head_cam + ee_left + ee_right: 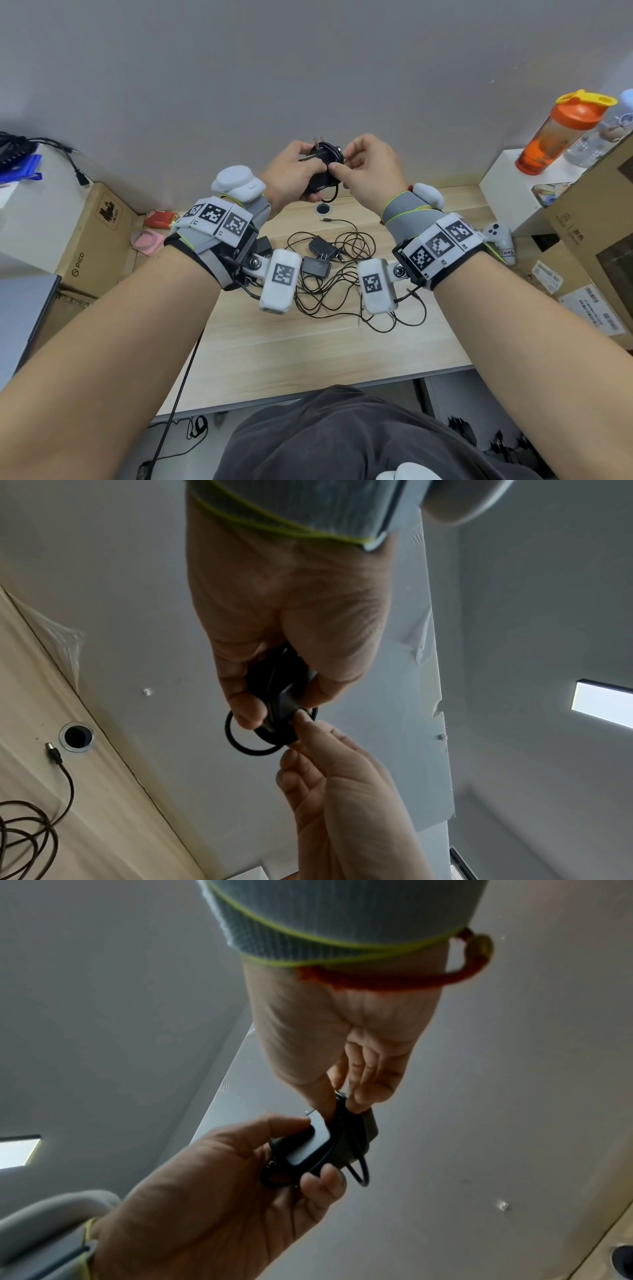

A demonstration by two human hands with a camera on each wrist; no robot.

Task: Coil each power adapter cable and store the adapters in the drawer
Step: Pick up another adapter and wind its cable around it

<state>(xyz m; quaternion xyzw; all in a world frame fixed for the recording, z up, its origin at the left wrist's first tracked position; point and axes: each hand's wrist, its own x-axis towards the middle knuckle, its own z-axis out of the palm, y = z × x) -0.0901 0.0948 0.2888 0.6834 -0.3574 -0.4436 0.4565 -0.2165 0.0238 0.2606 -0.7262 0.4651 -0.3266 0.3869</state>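
Observation:
Raised above the desk, my left hand (310,161) grips a black power adapter (320,171) with its prongs pointing up and its cable wound around the body. My right hand (342,159) pinches the cable at the adapter's top between thumb and forefinger. The left wrist view shows my left hand (282,707) around the adapter (274,674), with a cable loop (240,746) hanging below. In the right wrist view my right hand (341,1110) pinches the cable over the adapter (368,1127). Two more black adapters (322,248) (317,267) lie on the desk in tangled cables (342,291). No drawer is in view.
A round cable hole (323,209) sits at the desk's back edge. Cardboard boxes (92,240) stand at the left, with a red packet (159,219) and a pink tape roll (147,240). At the right are an orange shaker bottle (561,133) and a white controller (500,236).

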